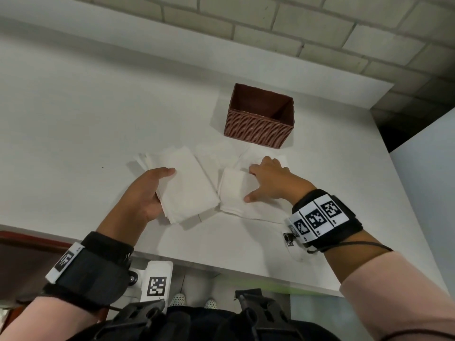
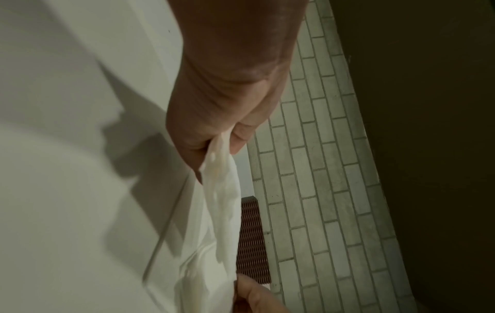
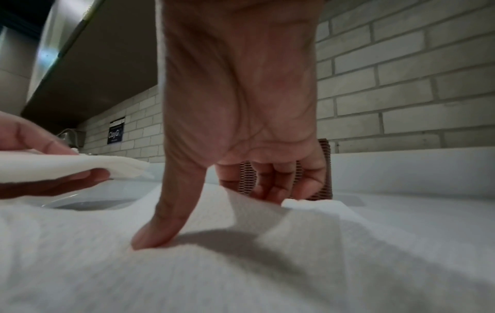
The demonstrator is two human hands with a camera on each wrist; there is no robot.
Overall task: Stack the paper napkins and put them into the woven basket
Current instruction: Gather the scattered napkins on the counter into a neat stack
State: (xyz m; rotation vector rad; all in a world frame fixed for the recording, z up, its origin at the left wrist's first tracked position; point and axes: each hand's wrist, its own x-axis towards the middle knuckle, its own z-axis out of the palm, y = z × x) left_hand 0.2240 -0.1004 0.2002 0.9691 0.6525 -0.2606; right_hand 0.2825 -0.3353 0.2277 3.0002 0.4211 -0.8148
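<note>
Gathering the loose napkins into one pile is the step I am working through, and I am trying to keep it tidy. My left hand is holding the stack I am building, thumb on top and fingers underneath, lifted a little off the table; the right wrist view is showing that gap under it. My right hand is reaching onto a smaller napkin lying just beside the stack, thumb pressing flat on it while the curled fingers are pulling up its far edge, so it is pinching that sheet, not yet lifting it. More thin sheets are lying flat between the hands and the basket, which is standing open and, as far as I can see, empty. I am judging that the paper will slide and crumple easily, so I am wanting to peel only the top sheet, keep the thumb light, and lay it square on the held stack with edges matched. The risk is dragging the sheet below along with it, or letting the fanned left corner of the stack splay further.
</note>
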